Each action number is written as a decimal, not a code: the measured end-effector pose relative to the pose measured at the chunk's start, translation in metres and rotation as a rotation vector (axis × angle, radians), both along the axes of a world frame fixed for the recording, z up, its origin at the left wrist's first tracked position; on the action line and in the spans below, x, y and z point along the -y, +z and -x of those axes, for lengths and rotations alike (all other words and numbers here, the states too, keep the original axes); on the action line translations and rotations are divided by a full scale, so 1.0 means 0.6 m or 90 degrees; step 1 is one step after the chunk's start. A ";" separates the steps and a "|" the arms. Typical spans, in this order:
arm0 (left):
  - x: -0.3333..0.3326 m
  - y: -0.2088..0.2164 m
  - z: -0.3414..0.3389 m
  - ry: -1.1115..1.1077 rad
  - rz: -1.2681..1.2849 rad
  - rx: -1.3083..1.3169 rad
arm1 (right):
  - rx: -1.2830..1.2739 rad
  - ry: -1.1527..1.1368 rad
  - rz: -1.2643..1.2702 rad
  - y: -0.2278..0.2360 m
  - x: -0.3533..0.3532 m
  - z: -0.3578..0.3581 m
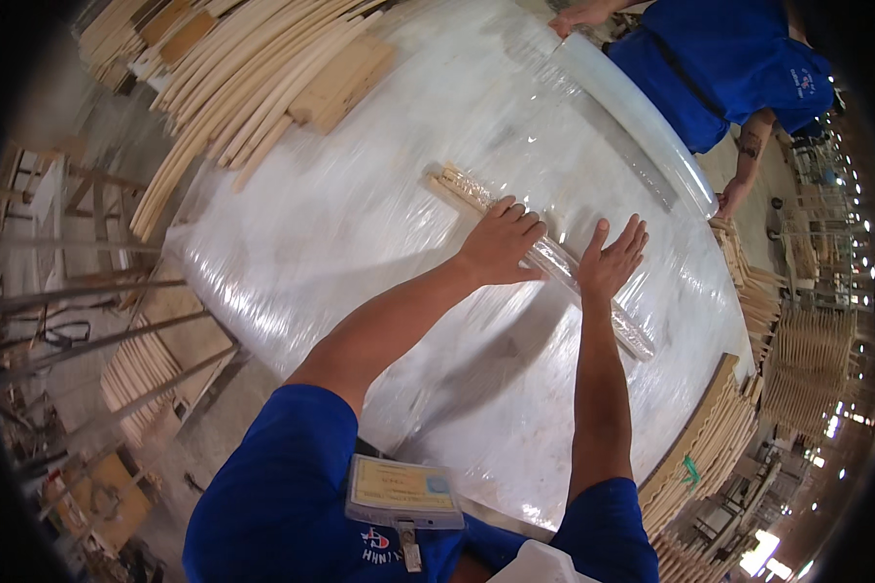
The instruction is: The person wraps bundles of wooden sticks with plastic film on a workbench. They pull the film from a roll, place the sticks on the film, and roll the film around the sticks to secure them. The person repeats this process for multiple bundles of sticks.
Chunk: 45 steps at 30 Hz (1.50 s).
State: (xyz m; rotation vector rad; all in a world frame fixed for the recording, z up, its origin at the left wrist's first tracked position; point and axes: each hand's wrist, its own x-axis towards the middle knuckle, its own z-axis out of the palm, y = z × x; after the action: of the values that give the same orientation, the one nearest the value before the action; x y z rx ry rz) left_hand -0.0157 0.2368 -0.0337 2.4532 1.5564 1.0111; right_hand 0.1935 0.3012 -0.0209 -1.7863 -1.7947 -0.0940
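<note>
A long, narrow bundle of wooden strips [472, 188] wrapped in clear plastic film lies slantwise across the middle of the table [360, 262]. Bare wood shows at its far left end, and glossy film covers the rest. My left hand [502, 245] lies over the bundle's middle, its fingers curved across the top and the thumb on the near side. Farther right, my right hand [610, 264] is open, fingers stretched out and palm turned toward the left hand. It is at the bundle; whether the heel touches it I cannot tell.
Across the table a person in a blue shirt [695, 63] holds a wide roll of clear film [642, 121] at both ends. Curved wooden strips [253, 83] are stacked at the far left corner. More strips [705, 457] stand along the right edge. Metal bars [97, 291] are at left.
</note>
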 end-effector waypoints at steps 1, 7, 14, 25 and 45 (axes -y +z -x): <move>-0.023 0.010 0.002 -0.020 0.098 -0.058 | -0.019 0.013 -0.023 -0.002 -0.017 -0.006; -0.082 0.017 -0.058 -0.003 0.220 -0.093 | -0.029 -0.011 0.075 -0.034 0.049 -0.103; 0.114 0.002 -0.013 -0.007 0.136 -0.132 | -0.021 0.063 0.009 0.000 0.287 -0.043; 0.255 0.033 0.005 0.015 -0.004 -0.138 | -0.053 0.117 0.100 -0.019 0.525 -0.013; 0.010 0.018 -0.014 -0.062 0.148 -0.117 | -0.013 0.028 -0.047 0.005 0.000 -0.031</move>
State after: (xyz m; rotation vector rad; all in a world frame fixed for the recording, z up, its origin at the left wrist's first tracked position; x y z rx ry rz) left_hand -0.0072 0.2310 -0.0227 2.4860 1.4894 0.5691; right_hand 0.2119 0.3011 -0.0182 -1.6892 -1.7914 -0.1226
